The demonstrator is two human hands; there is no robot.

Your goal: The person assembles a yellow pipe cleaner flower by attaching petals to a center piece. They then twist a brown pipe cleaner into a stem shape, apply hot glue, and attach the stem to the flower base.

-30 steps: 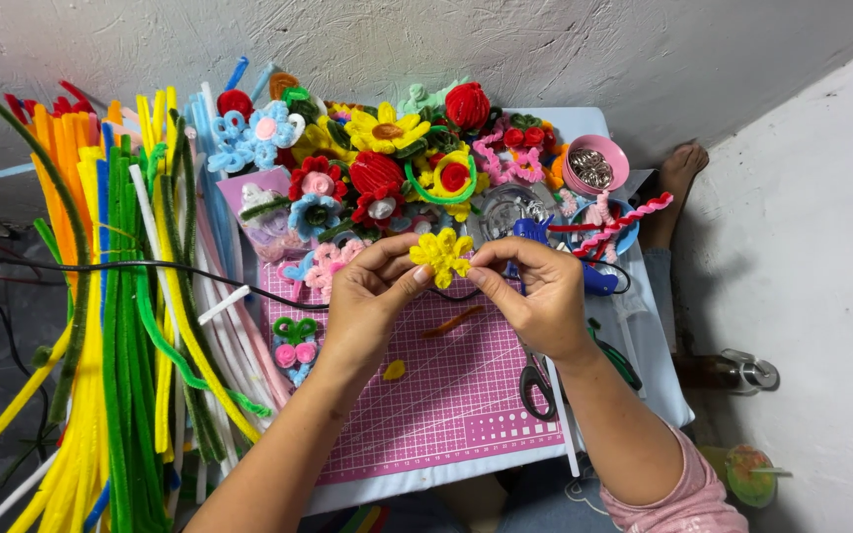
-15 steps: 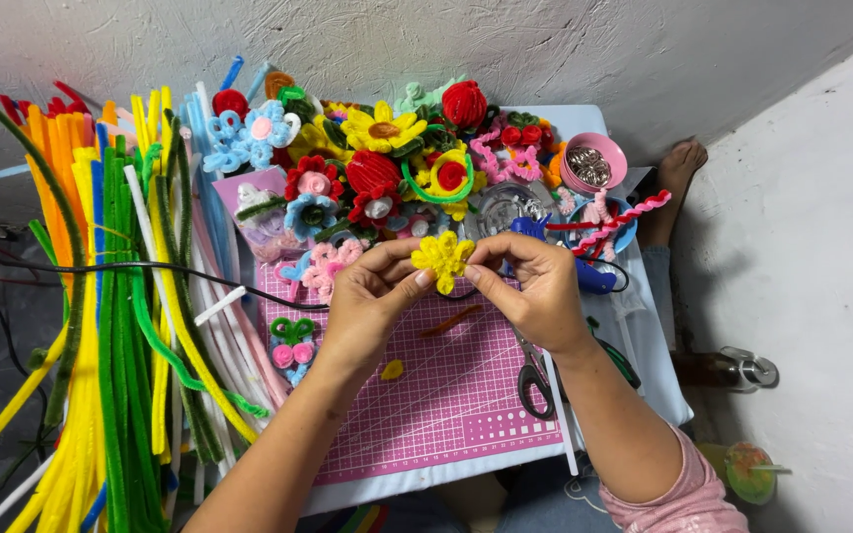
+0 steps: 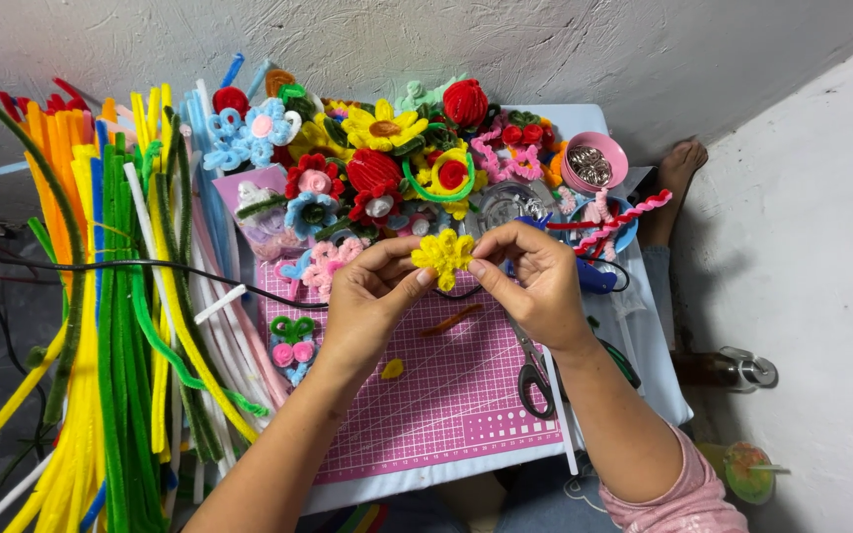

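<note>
At frame centre, above the pink cutting mat point(image 3: 446, 395), the left hand point(image 3: 372, 301) and right hand point(image 3: 535, 281) pinch a small yellow pipe-cleaner flower point(image 3: 443, 255) between thumbs and fingertips, closed on its opposite edges. Its petals face the camera; it looks round, without a clear long axis. Beyond, finished flowers point(image 3: 377, 158) crowd the upper frame.

The yellow flower point(image 3: 443, 256) between my fingers is fuzzy chenille, soft and matt, like the long pipe cleaners point(image 3: 120, 326) piled beside it. The pink cutting mat point(image 3: 446, 395) looks smooth, matt plastic with a printed grid. The scissors point(image 3: 533, 367) have shiny metal blades and black plastic handles. The wall point(image 3: 348, 39) is rough plaster.
</note>
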